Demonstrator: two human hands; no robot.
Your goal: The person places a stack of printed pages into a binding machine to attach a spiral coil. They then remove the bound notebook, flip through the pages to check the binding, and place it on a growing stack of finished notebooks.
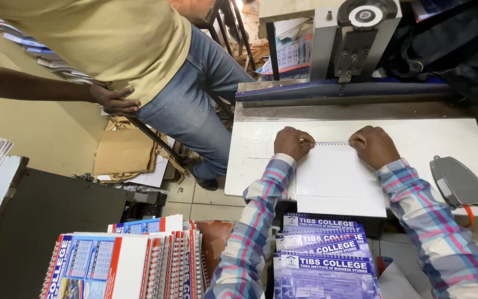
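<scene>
Now — two hands: left hand (pixel 293 142) | right hand (pixel 373 145) | one white pad (pixel 336 177)

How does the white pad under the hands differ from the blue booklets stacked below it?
The white pad lies alone on the white table with a blank face up; the blue booklets are stacked overlapping, printed covers up. The left hand and right hand touch the pad's top edge; the booklets are untouched. Both are wire-bound on top.

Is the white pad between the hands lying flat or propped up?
Flat. The white pad lies face-up on the white worktable, its wire-bound top edge pinned by the left hand and right hand.
</scene>
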